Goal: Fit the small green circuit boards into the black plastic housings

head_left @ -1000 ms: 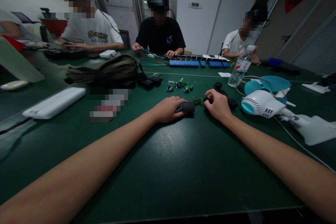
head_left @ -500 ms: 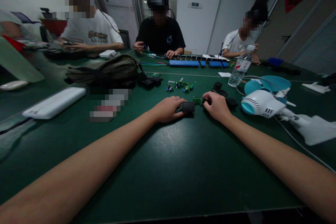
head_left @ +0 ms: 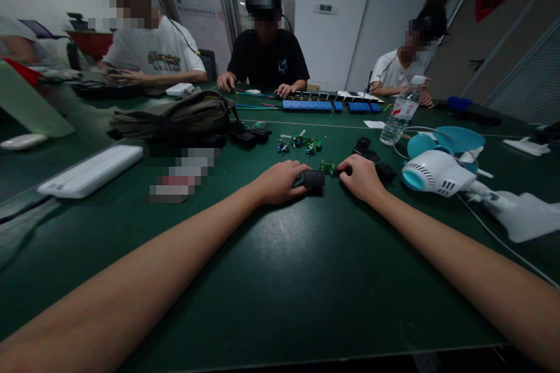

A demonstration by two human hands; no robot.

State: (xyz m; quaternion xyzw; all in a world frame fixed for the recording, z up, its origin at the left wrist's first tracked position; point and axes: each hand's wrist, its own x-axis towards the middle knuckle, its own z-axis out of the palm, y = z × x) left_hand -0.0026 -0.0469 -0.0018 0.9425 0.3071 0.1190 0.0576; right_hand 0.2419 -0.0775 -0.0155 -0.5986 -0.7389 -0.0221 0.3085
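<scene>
My left hand (head_left: 286, 180) grips a black box-shaped housing (head_left: 314, 179) between thumb and fingers, low over the green table (head_left: 280, 280). Just right of it, my right hand (head_left: 361, 176) has its fingers closed beside a small green circuit board (head_left: 327, 167); a small dark piece shows at its fingertips, too small to make out. Several more green boards (head_left: 301, 141) with blue parts lie beyond my hands. Black housings (head_left: 385, 172) sit behind and beside my right hand.
At the right are a white and turquoise fan (head_left: 437, 172) and a water bottle (head_left: 400, 111). A dark bag (head_left: 175, 116), a white power strip (head_left: 94, 172) and black adapters (head_left: 247, 137) are on the left. Blue socket strips (head_left: 306, 105) lie before a seated person (head_left: 269, 58).
The small board between my hands has shifted slightly left and shows more clearly, away from my right fingertips. The person opposite has lowered one hand towards the table.
</scene>
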